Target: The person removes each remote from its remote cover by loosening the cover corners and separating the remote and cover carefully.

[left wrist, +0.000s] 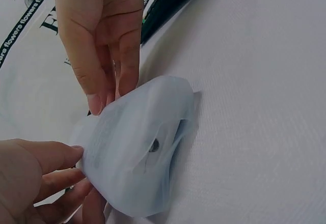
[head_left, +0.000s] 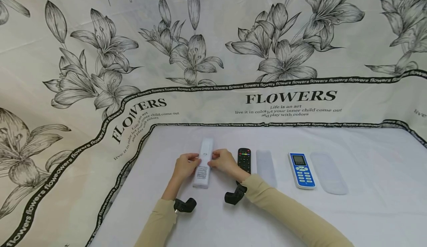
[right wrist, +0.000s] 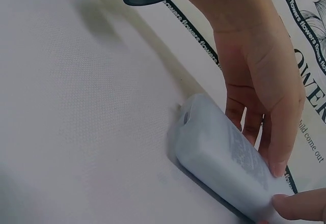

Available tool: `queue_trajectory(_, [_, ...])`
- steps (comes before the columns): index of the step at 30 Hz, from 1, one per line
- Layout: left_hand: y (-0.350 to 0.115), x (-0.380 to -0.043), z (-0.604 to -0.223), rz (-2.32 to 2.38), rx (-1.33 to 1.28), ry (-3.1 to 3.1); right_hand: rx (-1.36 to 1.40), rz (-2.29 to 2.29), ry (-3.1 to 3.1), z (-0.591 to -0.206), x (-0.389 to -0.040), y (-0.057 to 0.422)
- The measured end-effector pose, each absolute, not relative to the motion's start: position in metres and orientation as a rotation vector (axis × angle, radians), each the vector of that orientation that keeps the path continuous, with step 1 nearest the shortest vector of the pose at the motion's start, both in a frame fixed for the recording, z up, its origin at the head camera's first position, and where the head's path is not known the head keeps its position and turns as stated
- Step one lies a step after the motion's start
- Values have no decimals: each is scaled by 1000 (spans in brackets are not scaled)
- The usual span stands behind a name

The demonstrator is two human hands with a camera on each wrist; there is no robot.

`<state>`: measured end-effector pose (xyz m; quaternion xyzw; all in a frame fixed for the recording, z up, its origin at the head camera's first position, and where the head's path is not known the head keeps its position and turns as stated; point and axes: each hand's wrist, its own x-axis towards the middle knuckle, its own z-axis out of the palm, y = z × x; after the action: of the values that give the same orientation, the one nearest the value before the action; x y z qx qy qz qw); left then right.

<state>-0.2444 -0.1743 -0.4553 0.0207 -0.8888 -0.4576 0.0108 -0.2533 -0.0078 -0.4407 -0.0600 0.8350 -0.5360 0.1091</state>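
A white remote control in a translucent sleeve lies lengthwise on the table, its back with printed text facing up. My left hand grips its left edge between thumb and fingers. Opposite, my right hand holds the right edge with thumb and curled fingers. The left wrist view shows the near end of the sleeve loose and gaping, with a small dark round spot under the film. Seen from the right wrist, the sleeved remote has its printed label between the two hands.
Right of the hands lies a black remote control, partly behind my right wrist, beside an empty translucent sleeve. Further right are a blue and white remote control and a wider sleeve. A flower-printed cloth hangs behind the white table.
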Motion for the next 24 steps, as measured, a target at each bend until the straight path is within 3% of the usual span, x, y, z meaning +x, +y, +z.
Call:
queue_trajectory(14, [-174,-246,-452,-1310,46,-2830,-197,-1518,2448,-440,-259,-6])
queue_trajectory(24, [-183,-267,-442,-1318,53,-2928,-190,-1380,2500,-426,-274,4])
